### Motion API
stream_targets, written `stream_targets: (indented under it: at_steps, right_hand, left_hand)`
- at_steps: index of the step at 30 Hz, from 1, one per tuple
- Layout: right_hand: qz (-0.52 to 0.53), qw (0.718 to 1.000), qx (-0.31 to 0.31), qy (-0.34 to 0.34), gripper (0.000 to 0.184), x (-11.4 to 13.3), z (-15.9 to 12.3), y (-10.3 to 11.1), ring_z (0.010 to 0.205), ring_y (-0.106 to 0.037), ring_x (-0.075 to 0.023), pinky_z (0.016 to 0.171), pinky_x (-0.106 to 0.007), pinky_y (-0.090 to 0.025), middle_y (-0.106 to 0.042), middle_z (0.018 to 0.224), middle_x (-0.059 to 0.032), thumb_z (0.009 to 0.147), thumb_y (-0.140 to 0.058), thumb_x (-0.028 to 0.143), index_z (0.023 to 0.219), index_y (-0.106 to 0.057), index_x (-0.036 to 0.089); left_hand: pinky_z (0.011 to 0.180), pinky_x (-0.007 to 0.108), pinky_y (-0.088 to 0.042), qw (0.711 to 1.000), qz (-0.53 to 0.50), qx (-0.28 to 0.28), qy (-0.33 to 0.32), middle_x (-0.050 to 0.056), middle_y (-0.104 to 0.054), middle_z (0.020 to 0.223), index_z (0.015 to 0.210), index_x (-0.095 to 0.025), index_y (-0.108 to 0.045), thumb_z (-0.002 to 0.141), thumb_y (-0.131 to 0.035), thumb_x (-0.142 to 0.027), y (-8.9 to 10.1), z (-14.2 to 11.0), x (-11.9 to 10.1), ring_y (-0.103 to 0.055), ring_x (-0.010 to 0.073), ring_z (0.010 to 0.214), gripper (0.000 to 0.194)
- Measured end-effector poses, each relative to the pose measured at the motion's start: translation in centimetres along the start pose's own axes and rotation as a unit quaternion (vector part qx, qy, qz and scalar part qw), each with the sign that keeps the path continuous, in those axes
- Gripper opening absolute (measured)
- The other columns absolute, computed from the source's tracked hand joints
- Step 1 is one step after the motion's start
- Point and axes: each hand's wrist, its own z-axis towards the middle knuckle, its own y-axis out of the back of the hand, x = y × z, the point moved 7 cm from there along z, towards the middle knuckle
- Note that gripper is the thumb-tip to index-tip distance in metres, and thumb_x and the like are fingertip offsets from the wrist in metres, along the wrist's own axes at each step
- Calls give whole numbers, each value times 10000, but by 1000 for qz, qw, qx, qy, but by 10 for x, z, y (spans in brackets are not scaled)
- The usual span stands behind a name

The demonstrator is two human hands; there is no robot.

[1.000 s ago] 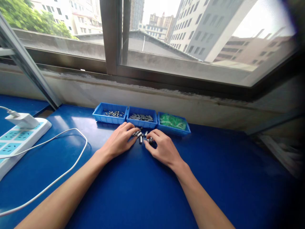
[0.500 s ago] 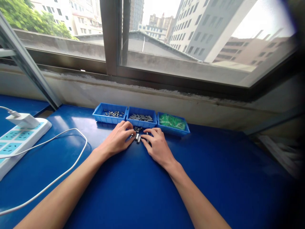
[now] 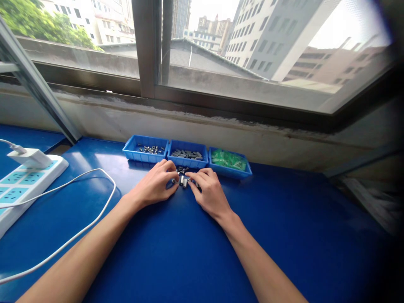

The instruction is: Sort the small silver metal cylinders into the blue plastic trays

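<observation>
My left hand rests on the blue table with its fingers curled. A small shiny screw-like piece shows between its thumb and fingers; whether it is gripped there is hard to see. Facing it, my right hand is bent with thumb and forefinger close together at a small metal piece, partly hidden by the fingertips. Between both hands stand short silver-and-black metal spacers. Just behind them lies a little group of dark screws. More pieces lie partly hidden under my right fingers.
Behind my hands, three blue bins stand in a row: one with screws, one with grey metal spacers, one with green packets. A white power strip and a looping white cable lie at left. A window is beyond.
My right thumb and forefinger have shifted slightly toward the spacers, and a small piece now shows at their tips. The front spacer sits a little farther back. My left hand barely moved.
</observation>
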Motion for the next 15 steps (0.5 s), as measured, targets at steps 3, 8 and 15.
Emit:
stream_targets:
  at_steps: [3,8,15]
  right_hand:
    - [128,989,-51,-48,198,-2,2,7,987,-623,-257,909,-439,-476,-734,1049,-77,930,-602,221,1102,-700,223]
    - [486,842,-92,-213,261,-10,1,-2,788,-689,-182,778,-342,-542,-712,899,-12,849,-726,323,1084,-641,246]
    - [609,743,-75,-268,472,-6,-2,-16,783,-649,-137,744,-272,-513,-706,879,1,794,-779,319,1206,-560,251]
  left_hand:
    - [884,375,-485,1000,-18,-11,-1,78,-577,979,949,-189,-692,883,-603,-224,3,0,0,-536,220,940,116]
    - [866,359,-500,995,-73,-66,2,77,-641,995,1065,-199,-687,895,-612,-240,11,2,-4,-575,212,936,189]
    - [862,323,-525,980,-133,-147,-33,86,-689,1049,1143,-201,-653,898,-625,-200,23,3,-19,-634,192,967,246]
